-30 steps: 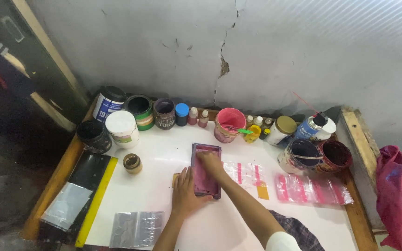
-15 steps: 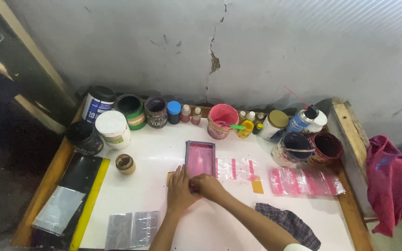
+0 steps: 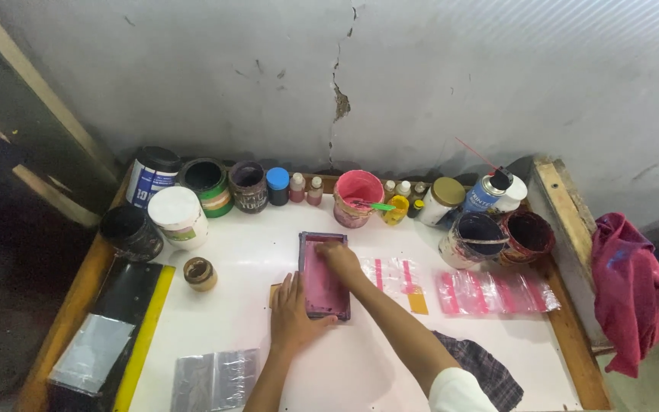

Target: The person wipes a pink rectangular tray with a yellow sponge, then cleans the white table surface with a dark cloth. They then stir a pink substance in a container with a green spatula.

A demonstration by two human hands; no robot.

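A small pink-stained printing screen frame lies flat in the middle of the white table. My left hand presses on its near left edge, fingers spread. My right hand reaches across the far part of the screen's pink mesh with fingers curled; whatever it presses down is hidden under it. A clear plastic bag with pink stripes lies just right of the frame, with an orange tab at its near corner.
Paint pots, jars and small bottles line the back edge, among them a pink bucket and a spray can. More striped bags lie at right, blank bags at front left, a checked cloth near my elbow, a red rag off-table.
My right hand slid from the frame's far end to its near end, then back up to the far end. My left hand stayed on the frame's near left edge.
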